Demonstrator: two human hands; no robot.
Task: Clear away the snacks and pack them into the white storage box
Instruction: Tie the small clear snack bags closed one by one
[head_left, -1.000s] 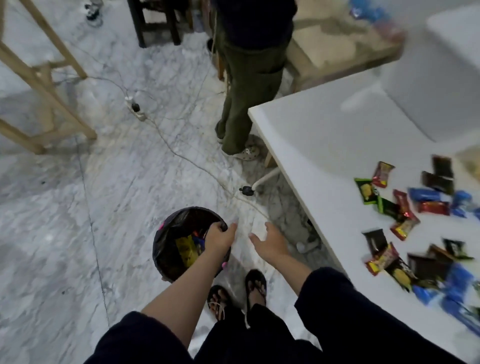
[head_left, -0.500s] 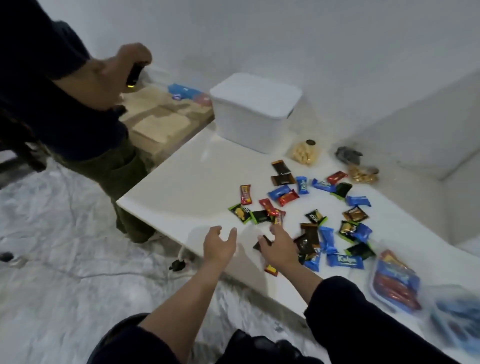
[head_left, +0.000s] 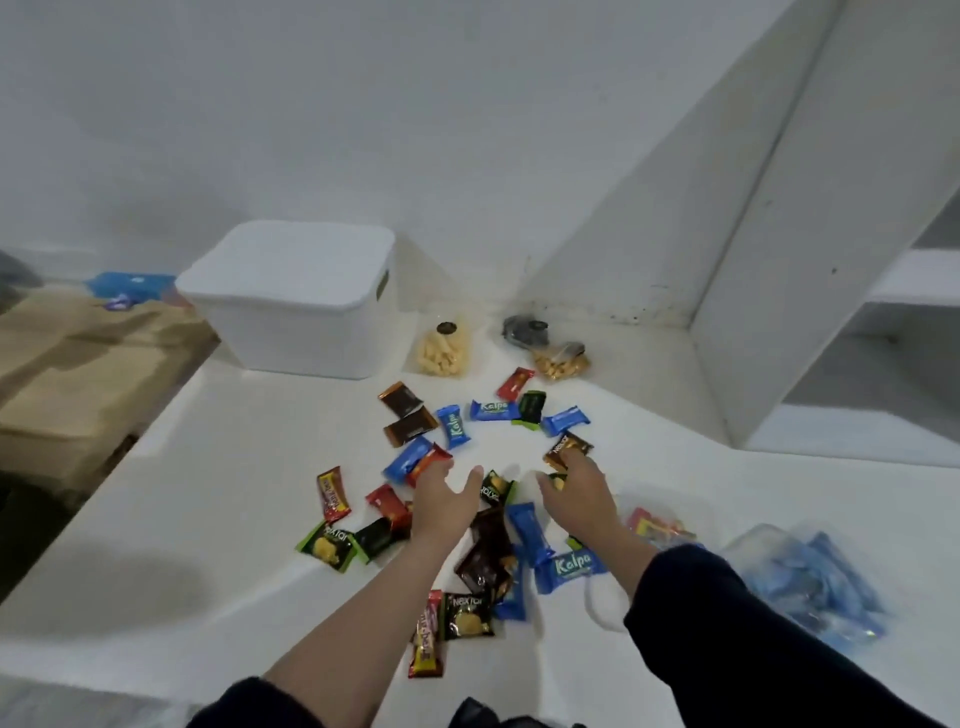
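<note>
1. Head view, centre of the frame: left hand (head_left: 445, 496) and right hand (head_left: 574, 493) stretched side by side low over the scattered snacks (head_left: 488, 499), palms turned toward each other, fingers loosely spread and gripping nothing. Likely poised to rake several packets together in one scoop rather than lift them singly.
2. Right hand's fingertips at or just over a brown wrapper (head_left: 567, 449); real contact impossible to judge.
3. White storage box (head_left: 291, 306) at upper left of the frame on the white surface (head_left: 208, 519), lid on, well beyond the pile. Probably needs opening before anything goes in.
4. Two clear bags of pale puffed snacks (head_left: 442, 351) and golden nuts (head_left: 558, 364) just right of the box, near the back wall.
5. Readable print: "Kalpa" on the blue packets (head_left: 569, 566), also on two more higher in the frame; "Nextar" on the black-and-green ones (head_left: 466, 616). Red-yellow bar (head_left: 427, 639) at lower centre, lettering not clear enough to read.
6. Transparent pouch of blue-wrapped pieces (head_left: 810, 582) at lower right, apart from the loose pile.
</note>
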